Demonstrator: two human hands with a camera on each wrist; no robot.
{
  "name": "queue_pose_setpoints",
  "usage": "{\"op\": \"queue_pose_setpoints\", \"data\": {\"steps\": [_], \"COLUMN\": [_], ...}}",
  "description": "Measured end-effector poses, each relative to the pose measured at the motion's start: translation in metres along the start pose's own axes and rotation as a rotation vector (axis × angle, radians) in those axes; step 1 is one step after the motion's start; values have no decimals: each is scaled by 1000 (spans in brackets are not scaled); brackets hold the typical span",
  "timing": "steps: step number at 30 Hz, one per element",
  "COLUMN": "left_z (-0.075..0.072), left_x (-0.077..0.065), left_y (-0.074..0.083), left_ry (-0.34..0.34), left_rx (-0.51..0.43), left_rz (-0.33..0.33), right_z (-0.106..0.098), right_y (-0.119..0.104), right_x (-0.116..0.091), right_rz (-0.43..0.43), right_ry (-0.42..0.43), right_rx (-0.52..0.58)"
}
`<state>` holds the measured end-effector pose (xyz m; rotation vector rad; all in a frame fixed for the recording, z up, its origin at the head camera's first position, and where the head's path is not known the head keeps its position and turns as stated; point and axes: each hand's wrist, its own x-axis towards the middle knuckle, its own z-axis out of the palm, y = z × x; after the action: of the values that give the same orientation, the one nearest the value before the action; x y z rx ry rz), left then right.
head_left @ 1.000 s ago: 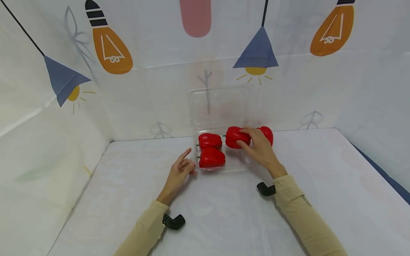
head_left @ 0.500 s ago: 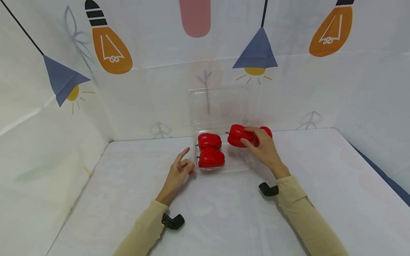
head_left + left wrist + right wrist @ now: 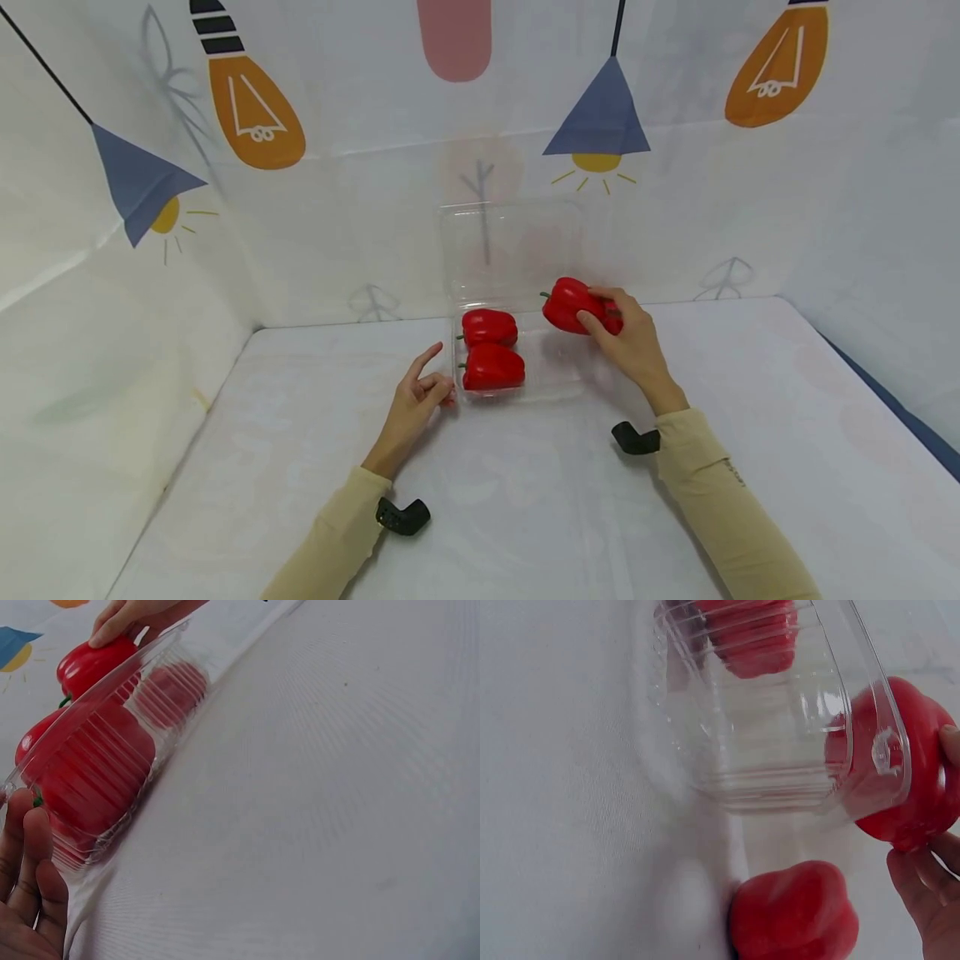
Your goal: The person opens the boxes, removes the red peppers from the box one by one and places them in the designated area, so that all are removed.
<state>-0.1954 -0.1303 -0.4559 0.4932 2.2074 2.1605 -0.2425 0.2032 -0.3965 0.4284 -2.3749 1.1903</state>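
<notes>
My right hand (image 3: 633, 337) grips a red bell pepper (image 3: 570, 305), thumb and fingers around its end, over the back right part of a clear plastic clamshell box (image 3: 551, 387). Two more red bell peppers lie in the box's left half, one behind (image 3: 489, 327) and one in front (image 3: 493, 367), green stems to the left. Beside the box's left edge rests my left hand (image 3: 412, 408), index finger extended; in the left wrist view its fingertips (image 3: 21, 799) are right at the rim. Another bell pepper (image 3: 795, 911) lies outside the box, mostly hidden by my right hand in the head view.
The box's clear lid (image 3: 513, 250) stands raised against the printed white cloth wall (image 3: 337, 217) at the back. Both hands work over a white-covered table (image 3: 510, 500). A black device (image 3: 403, 517) sits at the left wrist, another (image 3: 636, 438) at the right.
My right hand has moved right and slightly back, lifting the gripped bell pepper up and away from the two in the box. My left hand stays nearly still.
</notes>
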Motion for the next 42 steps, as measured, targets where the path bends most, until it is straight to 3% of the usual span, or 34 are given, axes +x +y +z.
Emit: {"op": "queue_pose_setpoints", "data": {"steps": [10, 18, 23, 42], "left_z": [-2, 2, 2, 0], "left_x": [1, 5, 5, 1], "left_y": [-2, -3, -3, -1], "left_ry": [-5, -36, -28, 8], "left_rx": [-15, -57, -62, -45], "left_rz": [-4, 15, 14, -5], "right_z": [-7, -17, -21, -31], "right_y": [4, 9, 12, 19], "right_x": [-1, -3, -3, 3], "right_rz": [74, 97, 85, 198], "right_ry": [3, 85, 126, 233], "right_rx": [-1, -7, -15, -2]}}
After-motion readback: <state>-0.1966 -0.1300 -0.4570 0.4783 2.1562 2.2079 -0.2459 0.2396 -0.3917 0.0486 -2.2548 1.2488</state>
